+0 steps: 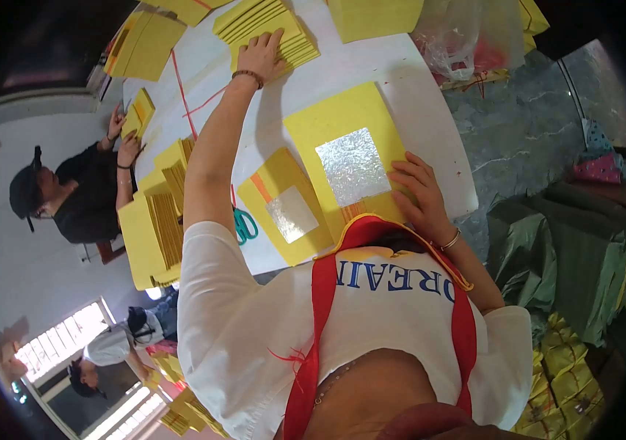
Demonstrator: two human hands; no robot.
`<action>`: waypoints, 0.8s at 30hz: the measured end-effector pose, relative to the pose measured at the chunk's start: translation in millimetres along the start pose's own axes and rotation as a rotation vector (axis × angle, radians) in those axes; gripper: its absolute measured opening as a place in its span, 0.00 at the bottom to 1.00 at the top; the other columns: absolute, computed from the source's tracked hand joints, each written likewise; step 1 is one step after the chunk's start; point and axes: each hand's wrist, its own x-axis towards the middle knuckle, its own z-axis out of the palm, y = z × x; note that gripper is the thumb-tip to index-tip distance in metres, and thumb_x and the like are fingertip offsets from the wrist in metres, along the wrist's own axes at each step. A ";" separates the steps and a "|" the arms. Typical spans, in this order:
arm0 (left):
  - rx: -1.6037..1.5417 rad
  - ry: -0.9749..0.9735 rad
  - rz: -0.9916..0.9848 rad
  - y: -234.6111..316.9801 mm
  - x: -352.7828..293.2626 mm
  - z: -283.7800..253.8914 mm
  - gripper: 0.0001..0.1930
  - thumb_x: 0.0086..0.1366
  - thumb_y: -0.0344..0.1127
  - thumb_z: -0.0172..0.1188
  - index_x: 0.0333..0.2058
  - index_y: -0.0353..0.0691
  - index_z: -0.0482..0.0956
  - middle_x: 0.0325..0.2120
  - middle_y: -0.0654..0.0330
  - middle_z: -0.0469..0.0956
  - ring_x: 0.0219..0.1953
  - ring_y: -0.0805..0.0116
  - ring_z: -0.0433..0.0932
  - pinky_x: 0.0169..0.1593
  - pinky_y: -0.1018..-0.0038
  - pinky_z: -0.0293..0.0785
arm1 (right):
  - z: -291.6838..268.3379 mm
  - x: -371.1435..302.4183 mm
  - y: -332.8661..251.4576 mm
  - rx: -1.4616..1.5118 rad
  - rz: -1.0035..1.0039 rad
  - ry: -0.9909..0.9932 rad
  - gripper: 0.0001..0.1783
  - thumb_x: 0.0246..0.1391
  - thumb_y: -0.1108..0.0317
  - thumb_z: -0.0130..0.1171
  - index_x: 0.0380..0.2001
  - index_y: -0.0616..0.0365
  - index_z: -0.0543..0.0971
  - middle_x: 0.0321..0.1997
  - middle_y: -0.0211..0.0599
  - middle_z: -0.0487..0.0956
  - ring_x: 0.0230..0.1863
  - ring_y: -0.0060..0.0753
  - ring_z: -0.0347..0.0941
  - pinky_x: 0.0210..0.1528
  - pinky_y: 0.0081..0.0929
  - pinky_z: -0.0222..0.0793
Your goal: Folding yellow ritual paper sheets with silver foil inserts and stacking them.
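Note:
My left hand (260,57) reaches to the far side of the white table and lies over a row of yellow paper bundles (254,22), fingers apart. Whether it grips one cannot be made out. In front of me lies a larger yellow paper stack (339,110) with a silver foil square (353,167) on top. My right hand (421,192) is open at that stack's right edge, its fingertips touching the paper. Just left of it is a smaller yellow paper bundle (273,176) with a pale silver square and an orange strip. Teal-handled scissors (244,226) lie beside that bundle, partly hidden.
More yellow paper stacks stand along the left table edge (150,235) and far side. A clear plastic bag (452,44) sits at the far right corner. Across the table a person (71,191) handles yellow paper; another is farther back. Green sacks (570,249) stand on the right.

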 end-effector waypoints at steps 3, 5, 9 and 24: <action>0.049 0.245 0.011 -4.6 -7.3 -4.6 0.28 0.52 0.43 0.60 0.53 0.51 0.64 0.44 0.61 0.71 0.47 0.59 0.70 0.44 0.61 0.68 | -0.1 1.1 1.4 -0.026 -0.026 -0.018 0.16 0.47 0.72 0.56 0.42 0.58 0.75 0.52 0.39 0.70 0.61 0.47 0.58 0.60 0.37 0.55; 0.036 0.276 0.080 -12.4 -12.8 -14.3 0.31 0.55 0.44 0.56 0.58 0.51 0.60 0.52 0.59 0.67 0.52 0.60 0.67 0.50 0.59 0.65 | -0.3 0.7 2.6 -0.035 -0.045 -0.045 0.16 0.47 0.72 0.56 0.42 0.58 0.75 0.52 0.39 0.70 0.60 0.47 0.58 0.60 0.37 0.55; -0.275 0.340 0.028 21.1 -53.3 -86.0 0.22 0.55 0.35 0.56 0.49 0.37 0.70 0.44 0.43 0.73 0.46 0.50 0.72 0.50 0.62 0.68 | 0.3 2.8 1.2 -0.076 -0.067 -0.016 0.16 0.47 0.72 0.56 0.42 0.58 0.75 0.51 0.39 0.71 0.60 0.48 0.58 0.60 0.38 0.55; -0.652 0.184 0.234 198.5 -266.3 -121.4 0.19 0.50 0.37 0.62 0.42 0.39 0.75 0.40 0.57 0.72 0.40 0.59 0.70 0.40 0.68 0.67 | -4.0 2.8 14.8 0.034 -0.033 -0.058 0.13 0.54 0.68 0.52 0.42 0.56 0.77 0.53 0.36 0.71 0.61 0.42 0.58 0.61 0.34 0.53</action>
